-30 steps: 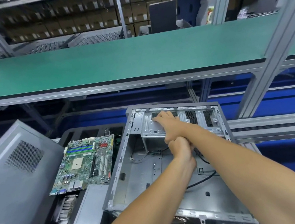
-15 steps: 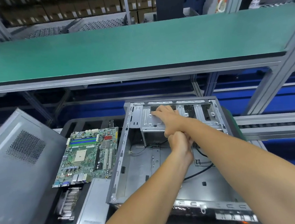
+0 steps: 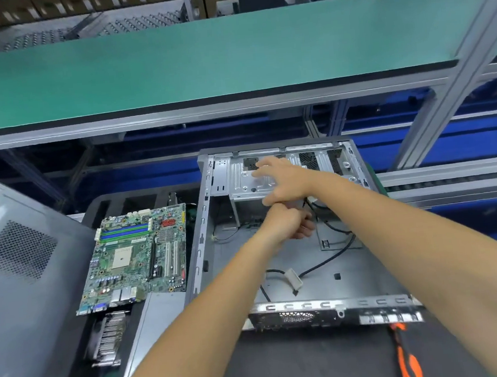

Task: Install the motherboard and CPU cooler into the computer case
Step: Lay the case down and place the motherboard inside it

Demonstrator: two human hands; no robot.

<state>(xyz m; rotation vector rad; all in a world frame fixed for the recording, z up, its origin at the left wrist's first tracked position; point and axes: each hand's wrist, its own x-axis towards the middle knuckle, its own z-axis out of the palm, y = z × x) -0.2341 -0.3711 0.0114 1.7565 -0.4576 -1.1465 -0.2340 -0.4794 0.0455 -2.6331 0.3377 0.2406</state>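
The open grey computer case (image 3: 354,275) lies flat in front of me. My right hand (image 3: 282,176) rests flat, fingers straight, on the metal drive cage (image 3: 241,186) at the case's far end. Just under that wrist, my left hand (image 3: 289,223) is curled into a fist inside the case, gripping the black cable (image 3: 335,229) that runs from it. The green motherboard (image 3: 136,258) lies outside the case to the left. The finned CPU cooler (image 3: 108,340) sits below the motherboard.
A grey side panel (image 3: 15,284) leans at the far left. A loose cable with a white connector (image 3: 292,279) lies on the case floor. An orange-and-black tool (image 3: 406,361) lies on the dark mat near me. A green-topped shelf (image 3: 200,60) spans overhead.
Both hands stay in nearly the same place in the case. My view has dipped down, so the case's near edge and the floor cable now show.
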